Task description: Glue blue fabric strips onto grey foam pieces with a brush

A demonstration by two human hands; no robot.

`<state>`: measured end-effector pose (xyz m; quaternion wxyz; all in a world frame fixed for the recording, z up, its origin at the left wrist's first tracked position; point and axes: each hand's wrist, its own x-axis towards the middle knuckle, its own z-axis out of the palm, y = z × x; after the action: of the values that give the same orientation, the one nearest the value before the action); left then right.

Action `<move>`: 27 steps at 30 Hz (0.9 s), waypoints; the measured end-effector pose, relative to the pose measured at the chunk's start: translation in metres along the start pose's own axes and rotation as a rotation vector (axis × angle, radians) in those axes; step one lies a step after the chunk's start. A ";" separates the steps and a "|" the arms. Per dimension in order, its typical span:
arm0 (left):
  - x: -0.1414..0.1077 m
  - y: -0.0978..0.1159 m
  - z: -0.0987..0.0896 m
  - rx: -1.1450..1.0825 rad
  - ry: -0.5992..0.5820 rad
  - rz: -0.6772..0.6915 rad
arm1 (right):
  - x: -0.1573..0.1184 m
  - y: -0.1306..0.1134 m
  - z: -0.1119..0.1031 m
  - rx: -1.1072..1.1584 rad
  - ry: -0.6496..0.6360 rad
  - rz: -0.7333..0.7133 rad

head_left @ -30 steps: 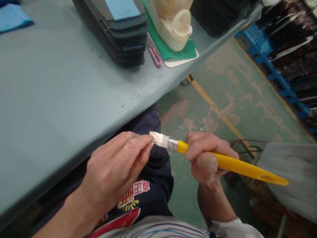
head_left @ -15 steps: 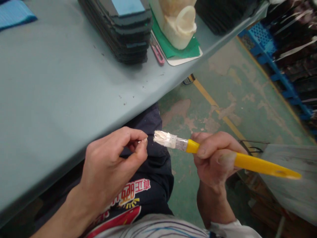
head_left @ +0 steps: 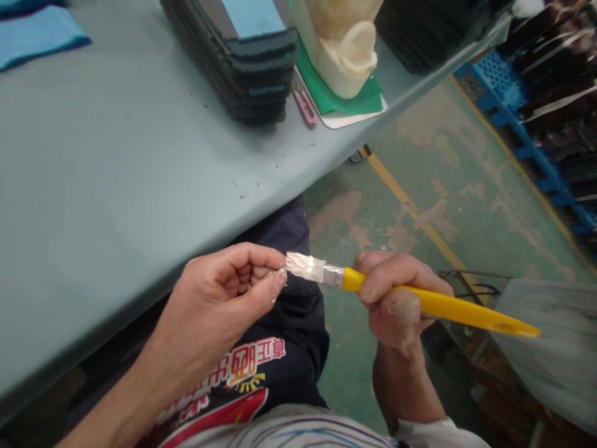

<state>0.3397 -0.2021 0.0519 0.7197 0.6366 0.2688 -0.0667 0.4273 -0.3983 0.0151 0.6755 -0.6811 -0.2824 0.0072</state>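
Note:
A brush [head_left: 457, 309] with a yellow handle and a metal collar lies across my right hand [head_left: 398, 295], whose fingers are wrapped round it. Its pale, caked bristles point left. They meet the fingertips of my left hand [head_left: 233, 280], where thumb and forefinger are pinched together. White bits cling to the left thumb tip; whether a small thing is held there is too fine to make out. Both hands are over my lap, in front of the table's edge.
On the grey-green table [head_left: 116, 155] stand a stack of dark pieces [head_left: 261, 81] and a cream container [head_left: 345, 68] on a green cloth [head_left: 373, 96]. Pink snips [head_left: 305, 109] lie between them. Blue cloth [head_left: 41, 34] is at far left, a blue pallet [head_left: 536, 124] at right.
The brush and my right hand have moved left, closing the gap to my left fingertips. My left hand has shifted slightly right. The view has shifted a little.

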 end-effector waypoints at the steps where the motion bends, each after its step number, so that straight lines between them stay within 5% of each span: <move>1: 0.001 0.001 0.000 -0.010 0.001 -0.012 | 0.000 0.002 0.001 -0.017 0.025 -0.073; 17: 0.014 -0.004 0.001 -0.065 -0.070 -0.081 | 0.014 -0.013 0.002 -0.051 -0.203 -0.310; 24: 0.003 -0.012 0.015 0.146 0.064 0.065 | -0.003 -0.022 0.004 -0.138 -0.175 -0.291; 27: 0.005 -0.025 0.009 0.171 0.099 0.051 | -0.015 -0.044 -0.012 -0.147 -0.119 -0.089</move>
<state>0.3360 -0.2138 0.0281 0.6499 0.7050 0.2810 -0.0395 0.4033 -0.4186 0.0518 0.6052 -0.7140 -0.3519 -0.0034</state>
